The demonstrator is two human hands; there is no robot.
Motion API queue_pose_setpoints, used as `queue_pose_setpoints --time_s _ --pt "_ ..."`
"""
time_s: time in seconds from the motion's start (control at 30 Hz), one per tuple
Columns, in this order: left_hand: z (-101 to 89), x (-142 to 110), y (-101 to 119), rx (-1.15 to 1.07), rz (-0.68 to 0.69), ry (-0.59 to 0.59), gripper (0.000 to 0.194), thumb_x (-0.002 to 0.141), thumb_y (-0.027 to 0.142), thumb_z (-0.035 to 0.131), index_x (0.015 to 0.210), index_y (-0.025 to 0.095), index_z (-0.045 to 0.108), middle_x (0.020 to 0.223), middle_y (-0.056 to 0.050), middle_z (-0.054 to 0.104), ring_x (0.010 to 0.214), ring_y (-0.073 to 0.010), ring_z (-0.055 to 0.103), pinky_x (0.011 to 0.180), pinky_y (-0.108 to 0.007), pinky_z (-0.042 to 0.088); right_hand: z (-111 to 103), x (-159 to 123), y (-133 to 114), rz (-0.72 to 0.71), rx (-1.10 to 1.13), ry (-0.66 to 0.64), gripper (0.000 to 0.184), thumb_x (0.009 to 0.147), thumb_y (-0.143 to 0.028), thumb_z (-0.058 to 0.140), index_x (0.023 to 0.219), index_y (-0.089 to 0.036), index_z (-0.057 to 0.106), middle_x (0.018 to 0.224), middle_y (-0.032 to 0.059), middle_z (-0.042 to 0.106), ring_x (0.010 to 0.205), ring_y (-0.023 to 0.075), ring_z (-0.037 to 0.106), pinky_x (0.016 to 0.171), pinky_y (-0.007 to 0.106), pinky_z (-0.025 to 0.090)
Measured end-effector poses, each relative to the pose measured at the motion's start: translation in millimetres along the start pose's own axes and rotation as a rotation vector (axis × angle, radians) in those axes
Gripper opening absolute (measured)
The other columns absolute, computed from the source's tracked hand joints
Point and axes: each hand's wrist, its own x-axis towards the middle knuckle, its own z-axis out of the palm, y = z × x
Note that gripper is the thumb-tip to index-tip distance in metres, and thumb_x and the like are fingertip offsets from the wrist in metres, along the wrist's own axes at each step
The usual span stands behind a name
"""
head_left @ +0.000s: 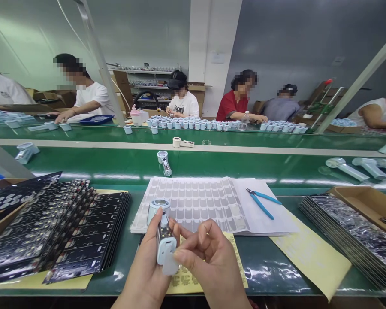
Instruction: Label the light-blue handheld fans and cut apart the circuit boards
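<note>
Above the green tabletop (pixel 260 257), the left hand's grip (pixel 147 262) held a pale-blue device (pixel 166 247) with circuitry showing, while the right hand's grip (pixel 214 255) pinched a pale film piece (pixel 170 266) at its end, seemingly not yet fully attached.

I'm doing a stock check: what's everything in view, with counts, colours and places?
Handheld device: one, light blue, front centre
Tab: one, pale grey, at its base
Label sheets: uncounted, grey on white, behind it
Cutters: one, blue handles, centre right
Board panels: many, black, both sides
Papers: several, yellow, near bench
Other devices: many, mostly light blue, beyond
Bottle: one, clear, far bench
Tray: one, blue, far left
Boxes: several, brown, right, background
People: six, mixed clothing, behind
Left hand: one, bare, holding device
Right hand: one, bare, pinching tab
</note>
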Motion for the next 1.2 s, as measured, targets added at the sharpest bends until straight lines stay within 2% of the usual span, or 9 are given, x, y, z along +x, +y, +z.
queue_pose_setpoints --time_s 0.07,0.17,0.4,0.83,0.93,1.03,1.1,1.13,1.2 --pt "1.1 -1 1 0.002 -0.013 0.007 0.022 0.1 0.019 0.05 0.079 0.012 0.055 0.063 0.0 0.056 0.043 -0.0063 0.057 0.043 -0.014 0.052 1 0 -1 0.0 0.038 -0.011 0.055 0.063 -0.037 0.092 0.072 -0.027 0.038 0.065 -0.0035 0.076 0.113 0.0285 0.071 0.111 0.049 0.045" --pt "2.4 -2 0 0.003 0.003 0.004 0.022 0.1 0.018 0.049 0.078 0.013 0.054 0.062 0.001 0.055 0.043 -0.006 0.055 0.042 -0.014 0.052 2 -1 -3 0.008 -0.061 -0.005 0.051 0.067 -0.036 0.088 0.073 -0.027 0.038 0.068 -0.0029 0.077 0.114 0.0268 0.07 0.113 0.048 0.044" --pt "0.6 1 0 0.004 0.047 0.005 0.021 0.099 0.019 0.051 0.079 0.012 0.055 0.064 0.0 0.056 0.045 -0.0072 0.057 0.044 -0.015 0.053 6 -2 -3 0.025 -0.126 0.033 0.047 0.068 -0.027 0.084 0.073 -0.027 0.038 0.069 -0.0022 0.077 0.119 0.0282 0.068 0.101 0.042 0.054" --pt "-0.2 1 -1 -0.052 0.029 0.012 0.019 0.099 0.02 0.052 0.082 0.011 0.056 0.064 -0.001 0.057 0.046 -0.0078 0.059 0.047 -0.016 0.055 9 -2 -1 0.013 -0.201 0.046 0.042 0.071 -0.023 0.079 0.072 -0.027 0.037 0.071 -0.0027 0.077 0.117 0.0262 0.069 0.097 0.036 0.056" --pt "-1.6 3 -3 -0.081 0.014 0.003 0.021 0.099 0.023 0.053 0.081 0.011 0.057 0.064 -0.002 0.058 0.046 -0.0087 0.06 0.047 -0.017 0.055 6 -6 9 -0.135 -0.377 0.057 0.031 0.075 -0.022 0.075 0.075 -0.027 0.044 0.077 -0.0018 0.078 0.115 0.0256 0.07 0.1 0.037 0.055" --pt "-1.7 1 -5 -0.087 -0.022 0.009 0.024 0.099 0.024 0.052 0.077 0.013 0.056 0.06 -0.002 0.057 0.045 -0.0103 0.06 0.044 -0.016 0.054 1 -7 23 -0.471 -0.674 0.086 0.021 0.083 -0.026 0.074 0.096 -0.028 0.058 0.094 -0.0003 0.078 0.108 0.025 0.073 0.092 0.036 0.06" --pt "-0.8 -3 -6 -0.085 -0.041 0.023 0.023 0.099 0.022 0.051 0.079 0.013 0.057 0.061 -0.003 0.058 0.044 -0.01 0.06 0.042 -0.015 0.053 -2 -5 26 -0.645 -0.812 0.118 0.046 0.08 -0.036 0.081 0.119 -0.031 0.056 0.109 0.0025 0.074 0.103 0.0261 0.074 0.079 0.035 0.065" --pt "-0.5 -5 -5 -0.089 -0.051 0.027 0.022 0.1 0.021 0.049 0.083 0.012 0.058 0.064 -0.003 0.059 0.043 -0.0092 0.059 0.042 -0.015 0.053 -5 -3 24 -0.655 -0.832 0.132 0.063 0.075 -0.041 0.085 0.128 -0.033 0.052 0.116 0.0046 0.071 0.1 0.0267 0.075 0.073 0.034 0.066" --pt "-1.5 -8 -3 -0.109 -0.099 0.013 0.024 0.101 0.023 0.044 0.089 0.009 0.06 0.067 -0.003 0.059 0.043 -0.0073 0.059 0.044 -0.014 0.053 -11 2 17 -0.509 -0.768 0.139 0.081 0.069 -0.05 0.087 0.136 -0.032 0.046 0.124 0.0082 0.064 0.092 0.0261 0.075 0.062 0.032 0.066"
